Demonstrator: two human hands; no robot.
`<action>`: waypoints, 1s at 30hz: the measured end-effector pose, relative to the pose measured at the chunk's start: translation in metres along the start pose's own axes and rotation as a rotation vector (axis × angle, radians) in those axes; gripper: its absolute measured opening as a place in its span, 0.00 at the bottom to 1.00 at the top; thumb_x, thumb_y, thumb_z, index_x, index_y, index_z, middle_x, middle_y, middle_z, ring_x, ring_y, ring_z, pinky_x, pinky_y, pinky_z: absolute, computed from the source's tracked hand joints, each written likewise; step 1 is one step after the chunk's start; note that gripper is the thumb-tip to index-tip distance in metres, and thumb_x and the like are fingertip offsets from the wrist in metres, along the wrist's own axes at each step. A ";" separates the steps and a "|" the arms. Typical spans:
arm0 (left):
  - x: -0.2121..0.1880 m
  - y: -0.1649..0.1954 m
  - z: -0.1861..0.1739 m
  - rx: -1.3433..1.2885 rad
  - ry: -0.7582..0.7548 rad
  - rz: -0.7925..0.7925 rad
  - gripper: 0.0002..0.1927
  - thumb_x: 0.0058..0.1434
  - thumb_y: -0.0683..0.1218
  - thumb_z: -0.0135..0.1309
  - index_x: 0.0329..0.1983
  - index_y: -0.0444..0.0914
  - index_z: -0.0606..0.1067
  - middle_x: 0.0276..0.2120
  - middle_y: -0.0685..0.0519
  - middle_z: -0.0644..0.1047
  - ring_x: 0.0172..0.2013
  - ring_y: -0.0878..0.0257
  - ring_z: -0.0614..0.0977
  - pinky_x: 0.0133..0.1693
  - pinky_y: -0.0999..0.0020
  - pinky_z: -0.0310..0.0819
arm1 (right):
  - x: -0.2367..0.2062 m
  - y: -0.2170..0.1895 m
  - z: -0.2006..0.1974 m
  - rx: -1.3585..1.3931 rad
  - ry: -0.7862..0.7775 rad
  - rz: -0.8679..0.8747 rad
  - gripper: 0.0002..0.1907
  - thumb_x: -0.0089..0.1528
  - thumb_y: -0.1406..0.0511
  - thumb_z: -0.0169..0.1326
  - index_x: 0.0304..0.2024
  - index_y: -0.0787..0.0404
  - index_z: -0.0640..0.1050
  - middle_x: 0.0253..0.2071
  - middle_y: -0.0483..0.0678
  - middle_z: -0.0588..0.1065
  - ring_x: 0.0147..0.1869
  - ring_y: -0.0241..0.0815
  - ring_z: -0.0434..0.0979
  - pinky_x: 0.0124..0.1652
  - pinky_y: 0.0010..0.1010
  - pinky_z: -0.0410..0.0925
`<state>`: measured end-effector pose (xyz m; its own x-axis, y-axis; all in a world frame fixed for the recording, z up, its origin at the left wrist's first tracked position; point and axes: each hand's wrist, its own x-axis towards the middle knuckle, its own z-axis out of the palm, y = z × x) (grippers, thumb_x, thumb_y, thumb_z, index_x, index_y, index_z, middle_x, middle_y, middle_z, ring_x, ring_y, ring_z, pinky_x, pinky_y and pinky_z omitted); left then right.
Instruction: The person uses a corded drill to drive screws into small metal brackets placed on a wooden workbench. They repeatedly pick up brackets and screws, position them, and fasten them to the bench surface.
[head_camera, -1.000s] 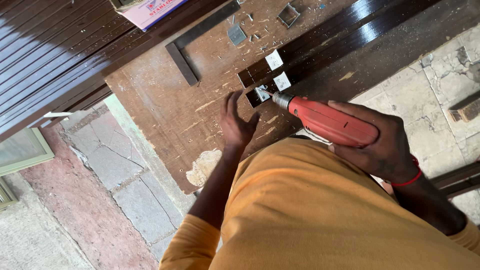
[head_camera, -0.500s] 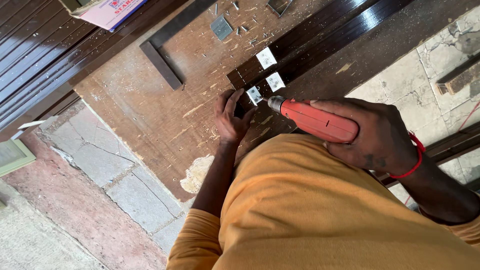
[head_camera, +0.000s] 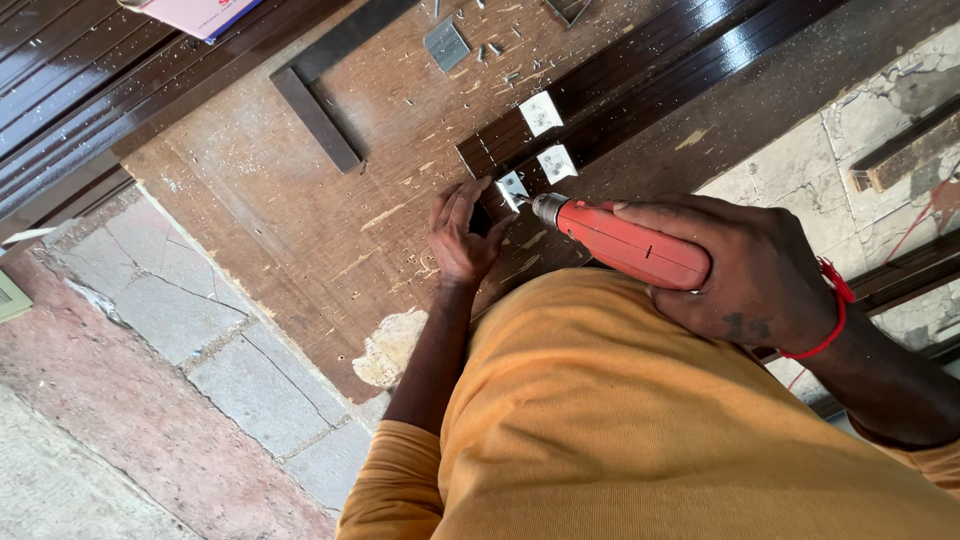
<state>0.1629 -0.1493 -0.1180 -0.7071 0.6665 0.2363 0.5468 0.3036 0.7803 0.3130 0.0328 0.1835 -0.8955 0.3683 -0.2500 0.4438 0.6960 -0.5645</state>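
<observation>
My right hand (head_camera: 750, 270) grips a red power drill (head_camera: 625, 242), its tip on a small metal corner bracket (head_camera: 512, 188) at the end of dark glossy wooden strips (head_camera: 640, 85). My left hand (head_camera: 462, 235) presses down on the strip end right beside that bracket, fingers together. Two more metal brackets (head_camera: 541, 113) (head_camera: 557, 163) sit on the strips just beyond. Everything rests on a worn brown wooden board (head_camera: 300, 230). My orange-sleeved arms and shirt fill the lower frame.
A dark metal L-shaped square (head_camera: 315, 110) lies on the board, with a loose metal plate (head_camera: 446, 45) and several screws near the top. A pink box (head_camera: 200, 15) sits top left. Stone paving (head_camera: 180, 330) lies left, tiled floor (head_camera: 830, 150) right.
The view shifted so the workpiece sits lower in the frame. The drill stays on the same bracket and my left hand keeps pressing beside it.
</observation>
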 end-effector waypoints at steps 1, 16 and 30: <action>0.000 -0.001 0.001 -0.003 -0.001 -0.006 0.35 0.48 0.57 0.76 0.57 0.43 0.78 0.52 0.50 0.82 0.56 0.54 0.81 0.58 0.56 0.79 | 0.001 -0.002 -0.001 -0.007 -0.001 0.006 0.36 0.44 0.66 0.66 0.58 0.54 0.79 0.51 0.51 0.82 0.46 0.45 0.85 0.44 0.33 0.77; 0.000 0.001 0.000 -0.004 0.012 0.028 0.34 0.49 0.54 0.76 0.58 0.42 0.77 0.51 0.51 0.82 0.55 0.52 0.80 0.57 0.58 0.78 | 0.032 -0.041 -0.008 -0.185 -0.228 -0.076 0.37 0.45 0.65 0.61 0.60 0.53 0.74 0.51 0.48 0.75 0.37 0.52 0.84 0.32 0.38 0.77; 0.003 0.008 -0.009 -0.127 -0.029 -0.048 0.31 0.49 0.46 0.73 0.58 0.40 0.76 0.49 0.47 0.82 0.54 0.50 0.80 0.53 0.57 0.78 | 0.066 -0.056 -0.007 -0.669 -0.472 -0.157 0.38 0.52 0.56 0.55 0.68 0.40 0.73 0.64 0.60 0.70 0.28 0.52 0.84 0.24 0.43 0.76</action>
<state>0.1608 -0.1505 -0.1062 -0.7167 0.6733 0.1815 0.4506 0.2484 0.8575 0.2287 0.0224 0.2044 -0.8029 0.0428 -0.5945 0.1053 0.9919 -0.0707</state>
